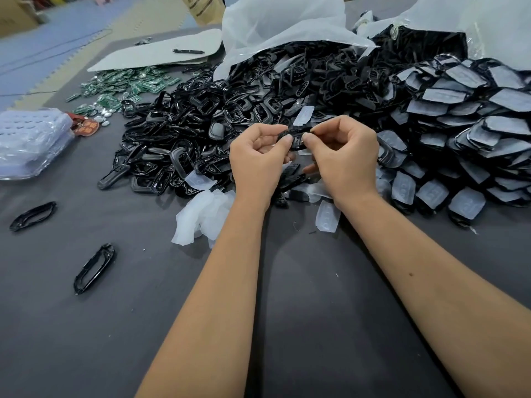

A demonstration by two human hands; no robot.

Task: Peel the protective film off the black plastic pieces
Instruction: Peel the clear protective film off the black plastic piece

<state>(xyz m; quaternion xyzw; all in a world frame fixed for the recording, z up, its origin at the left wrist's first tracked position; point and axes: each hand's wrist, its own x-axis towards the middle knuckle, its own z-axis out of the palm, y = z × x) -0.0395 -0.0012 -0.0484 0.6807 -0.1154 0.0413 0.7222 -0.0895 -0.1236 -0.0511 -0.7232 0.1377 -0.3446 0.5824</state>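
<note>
Together, a small black plastic frame piece is pinched above the grey table.
It is gripped by the curled left hand and right hand, thumbs on top.

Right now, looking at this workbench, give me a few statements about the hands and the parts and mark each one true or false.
1. Both hands, the left hand and the right hand, pinch one black plastic piece. True.
2. The green circuit boards lie right of the hands. False: they lie far left.
3. Two black frames lie apart from the pile on the grey table. True.
4. The peeled film scraps sit inside the white bag. False: they lie on the table by the left wrist.
</note>
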